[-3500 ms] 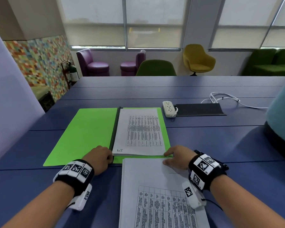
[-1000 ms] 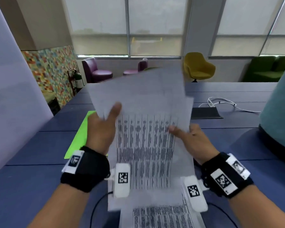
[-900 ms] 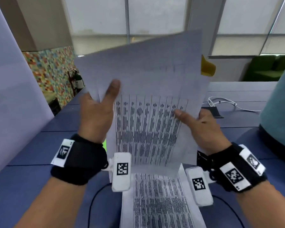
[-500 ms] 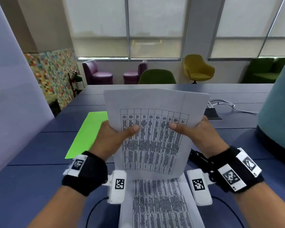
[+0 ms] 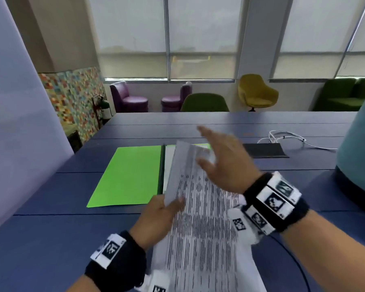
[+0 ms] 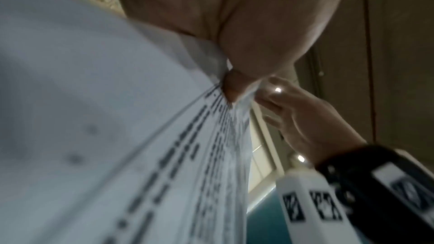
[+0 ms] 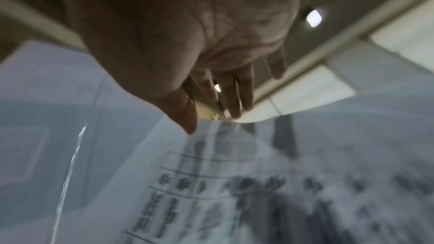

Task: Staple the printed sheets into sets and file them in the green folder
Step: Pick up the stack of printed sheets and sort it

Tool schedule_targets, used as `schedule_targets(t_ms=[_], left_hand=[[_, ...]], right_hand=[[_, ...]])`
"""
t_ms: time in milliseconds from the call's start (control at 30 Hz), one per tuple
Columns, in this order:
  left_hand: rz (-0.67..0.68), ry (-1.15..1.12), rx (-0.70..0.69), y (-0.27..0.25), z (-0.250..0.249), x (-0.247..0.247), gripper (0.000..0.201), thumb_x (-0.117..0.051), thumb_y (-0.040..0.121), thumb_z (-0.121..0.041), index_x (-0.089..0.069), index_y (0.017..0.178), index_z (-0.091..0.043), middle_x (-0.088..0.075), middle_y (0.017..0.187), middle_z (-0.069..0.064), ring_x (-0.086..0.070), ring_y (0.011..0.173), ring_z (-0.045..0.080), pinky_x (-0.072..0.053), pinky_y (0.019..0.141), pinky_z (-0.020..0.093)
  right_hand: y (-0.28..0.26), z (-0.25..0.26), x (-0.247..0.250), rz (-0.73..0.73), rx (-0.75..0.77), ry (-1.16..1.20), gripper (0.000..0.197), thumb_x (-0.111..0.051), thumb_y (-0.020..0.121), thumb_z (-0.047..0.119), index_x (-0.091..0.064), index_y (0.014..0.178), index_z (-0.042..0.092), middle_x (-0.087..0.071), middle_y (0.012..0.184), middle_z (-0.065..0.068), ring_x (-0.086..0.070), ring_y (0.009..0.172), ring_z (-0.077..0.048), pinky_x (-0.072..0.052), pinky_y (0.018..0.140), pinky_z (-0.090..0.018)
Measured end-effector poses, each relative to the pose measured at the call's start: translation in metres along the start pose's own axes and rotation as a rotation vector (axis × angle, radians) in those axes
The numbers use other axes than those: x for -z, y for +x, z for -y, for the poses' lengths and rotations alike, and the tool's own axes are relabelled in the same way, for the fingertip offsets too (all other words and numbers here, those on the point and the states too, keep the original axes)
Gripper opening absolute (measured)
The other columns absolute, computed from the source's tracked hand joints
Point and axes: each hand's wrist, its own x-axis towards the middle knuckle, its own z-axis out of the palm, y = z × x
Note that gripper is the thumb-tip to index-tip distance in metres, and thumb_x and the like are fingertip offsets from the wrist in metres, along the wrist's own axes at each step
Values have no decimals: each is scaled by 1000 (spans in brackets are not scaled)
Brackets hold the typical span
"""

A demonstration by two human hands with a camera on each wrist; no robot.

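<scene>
The left hand (image 5: 156, 216) pinches, thumb over fingers (image 5: 177, 202), the left edge of a thin sheaf of white printed sheets (image 5: 200, 218) raised above the dark blue tabletop (image 5: 51, 239); the right hand (image 5: 226, 161) hovers just past them, fingers spread and straight, holding nothing. The paper looks light and floppy, curling where unsupported, so it likely needs a hold at both edges. Behind lies the open bright green folder (image 5: 131, 175). The table print is too blurred to read.
</scene>
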Motion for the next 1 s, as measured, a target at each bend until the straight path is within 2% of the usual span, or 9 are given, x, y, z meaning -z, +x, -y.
schedule_targets(t_ms=[67,200,267,333,433,600,733,867,1000], left_hand=[[34,20,107,-9,20,-9,41,-51,99,-32,-52,58,-27,-37,58,-11,-35,55,10,-29,51,19],[160,249,212,-13,48,-5,48,-40,100,-47,-30,60,-22,-26,49,-10,-25,44,8,-22,44,21],[45,338,259,-4,61,7,47,-38,101,-46,-51,67,-16,-50,57,-10,-45,49,9,-38,49,23],[-69,429,241,7,72,21,27,-45,100,-33,-68,92,-24,-69,87,-5,-62,71,12,-51,69,27],[-26,688,192,16,79,27,27,-57,93,-30,-66,116,-41,-66,111,-3,-61,106,16,-46,91,25],[-25,650,143,26,76,18,16,-64,89,-30,-75,101,-27,-74,94,-15,-65,87,4,-53,82,23],[-135,652,185,30,79,17,19,-70,85,-35,-72,101,-25,-66,103,-10,-62,95,9,-46,83,21],[-214,565,181,32,79,14,15,-74,83,-31,-63,73,-28,-65,91,-6,-63,83,11,-49,78,25],[-104,200,219,26,82,10,18,-81,77,-19,-70,90,-16,-77,84,-1,-72,81,16,-59,78,33]], right_hand=[[2,-1,-32,333,-93,104,61,-57,96,28,-32,151,25,-49,148,-3,-48,133,-24,-37,114,-42],[1,-24,-86,493,-239,107,30,-55,95,21,-61,124,23,-63,126,-4,-62,109,-27,-49,90,-33],[-5,-31,-108,585,-256,124,18,-55,93,18,-66,107,21,-64,111,-5,-63,102,-28,-47,82,-30],[-12,-31,-125,662,-238,114,15,-54,91,16,-67,98,21,-65,103,-5,-62,97,-26,-44,77,-27],[-19,-30,-141,672,-259,121,25,-54,88,15,-71,106,20,-69,110,-6,-62,96,-25,-44,77,-26],[-21,-32,-149,629,-287,139,29,-57,89,16,-70,114,22,-68,116,-2,-62,107,-24,-47,83,-27],[-19,-30,-150,612,-254,138,29,-56,90,14,-69,115,21,-68,116,-2,-62,107,-23,-51,87,-30],[-18,-25,-152,566,-179,113,24,-55,89,13,-71,105,21,-67,113,-2,-61,105,-24,-51,88,-32],[-16,-23,-153,517,-60,107,19,-57,92,18,-71,104,22,-62,117,0,-51,113,-21,-47,96,-37]])
